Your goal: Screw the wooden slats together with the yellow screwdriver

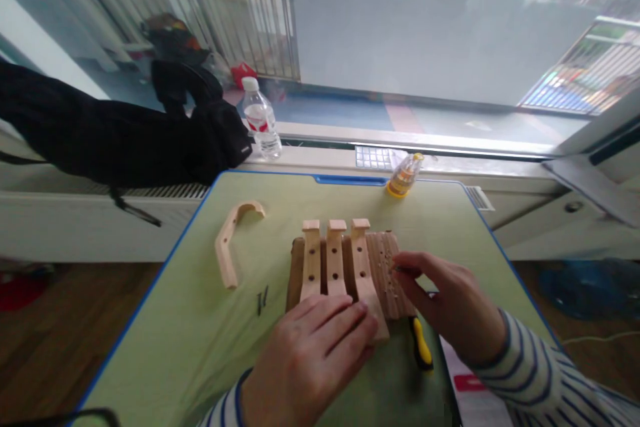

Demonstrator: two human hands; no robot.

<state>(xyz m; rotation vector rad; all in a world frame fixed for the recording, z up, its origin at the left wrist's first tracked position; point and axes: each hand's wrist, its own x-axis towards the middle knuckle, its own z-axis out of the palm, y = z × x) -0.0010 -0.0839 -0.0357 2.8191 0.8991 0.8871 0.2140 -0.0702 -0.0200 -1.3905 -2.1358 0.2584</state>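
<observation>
My left hand (pixel 320 343) lies flat, fingers stretched together, over the lower ends of three curved wooden hooks, the left hook (pixel 311 263), middle hook (pixel 335 263) and right hook (pixel 361 263). Each shows two dark holes. They sit side by side on a brown grooved wooden board (pixel 390 293). My right hand (pixel 445 293) is closed in a pinch at the board's right part, by several small light marks. Something small and dark shows at its fingertips; I cannot make out what. A fourth wooden hook (pixel 226 247) and two screws (pixel 263 300) lie to the left.
A yellow-and-black screwdriver (pixel 421 345) lies below the board's right corner. A clear bottle with a yellow cap (pixel 405 177) stands at the far table edge. Beyond, on the sill, are a water bottle (pixel 263 121) and a black bag (pixel 200 127). Papers (pixel 473 387) lie near my right sleeve.
</observation>
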